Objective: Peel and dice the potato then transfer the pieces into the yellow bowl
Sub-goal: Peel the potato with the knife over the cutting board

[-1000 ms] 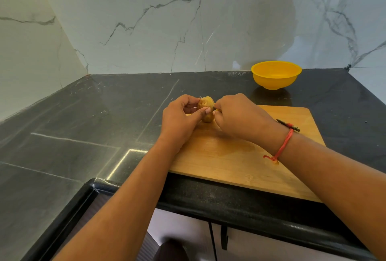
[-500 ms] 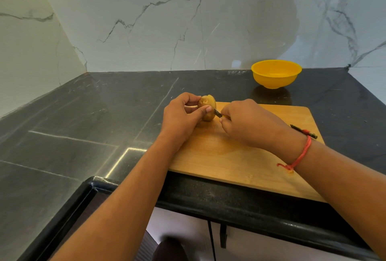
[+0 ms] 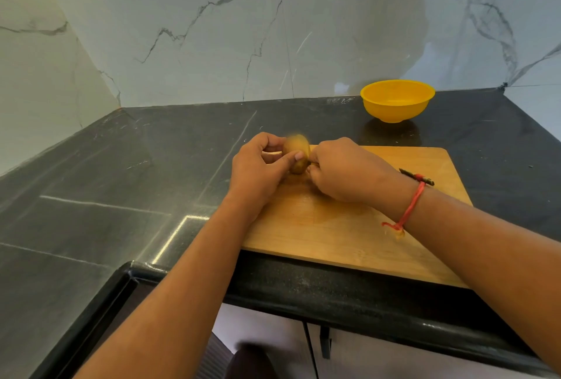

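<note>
A small brown-skinned potato (image 3: 296, 150) is held just above the far left corner of the wooden cutting board (image 3: 349, 236). My left hand (image 3: 261, 166) pinches it between thumb and fingers. My right hand (image 3: 343, 169) is curled round a thin dark peeling tool (image 3: 408, 172). Only the tool's rear end shows behind my wrist; its working end is hidden where my fingers meet the potato's right side. The potato looks blurred. The yellow bowl (image 3: 397, 105) stands beyond the board at the back right, with nothing visible inside.
The board lies on a black stone counter (image 3: 136, 181), its near edge at the counter's front lip. Marble walls close the back and left. A red thread is tied round my right wrist (image 3: 409, 208). Cabinet doors show below.
My right hand drew away to the right, baring the tool's tip, then closed back against the potato. The potato has turned slightly in my left hand.
</note>
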Tool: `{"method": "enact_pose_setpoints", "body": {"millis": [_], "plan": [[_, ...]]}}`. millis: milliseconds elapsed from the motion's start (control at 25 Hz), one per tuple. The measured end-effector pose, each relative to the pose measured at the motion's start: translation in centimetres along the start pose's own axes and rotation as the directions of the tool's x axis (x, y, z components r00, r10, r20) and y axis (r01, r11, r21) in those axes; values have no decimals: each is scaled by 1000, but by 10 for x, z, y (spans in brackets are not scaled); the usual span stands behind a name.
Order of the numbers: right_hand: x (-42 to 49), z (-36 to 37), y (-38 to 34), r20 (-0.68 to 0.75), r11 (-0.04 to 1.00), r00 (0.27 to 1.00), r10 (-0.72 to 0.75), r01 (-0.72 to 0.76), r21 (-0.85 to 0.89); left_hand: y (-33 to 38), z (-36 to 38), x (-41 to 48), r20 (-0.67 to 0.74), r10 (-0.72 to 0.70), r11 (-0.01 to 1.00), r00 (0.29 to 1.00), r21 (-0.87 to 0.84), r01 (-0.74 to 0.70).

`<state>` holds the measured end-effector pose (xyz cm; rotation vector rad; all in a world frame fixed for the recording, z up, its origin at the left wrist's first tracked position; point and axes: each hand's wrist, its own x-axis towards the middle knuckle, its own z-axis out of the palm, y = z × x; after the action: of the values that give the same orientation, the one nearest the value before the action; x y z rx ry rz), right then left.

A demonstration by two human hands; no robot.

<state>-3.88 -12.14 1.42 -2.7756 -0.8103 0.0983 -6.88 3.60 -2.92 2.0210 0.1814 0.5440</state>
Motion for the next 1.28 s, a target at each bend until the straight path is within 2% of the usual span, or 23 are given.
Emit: {"method": "enact_pose_setpoints", "body": {"millis": [360, 800, 920, 1120, 1280], "plan": [[-30, -4, 15, 9, 994, 998, -69, 69, -82, -1, -1, 1, 6, -53, 996, 999, -66, 53], [-32, -14, 20, -18, 979, 998, -53, 48, -196, 5, -2, -2, -29, -101, 975, 994, -200, 93], [-34, -14, 23, -83, 988, 994, -75, 63, -141, 6, -4, -3, -44, -112, 961, 993, -260, 97], [-36, -17, 27, -190, 998, 981, -34, 44, 49, 7, -7, -1, -40, -134, 946, 990, -303, 116], [-34, -13, 29, -172, 988, 985, -9, 35, 150, 10, -4, -3, -42, -147, 945, 988, -300, 128]]}}
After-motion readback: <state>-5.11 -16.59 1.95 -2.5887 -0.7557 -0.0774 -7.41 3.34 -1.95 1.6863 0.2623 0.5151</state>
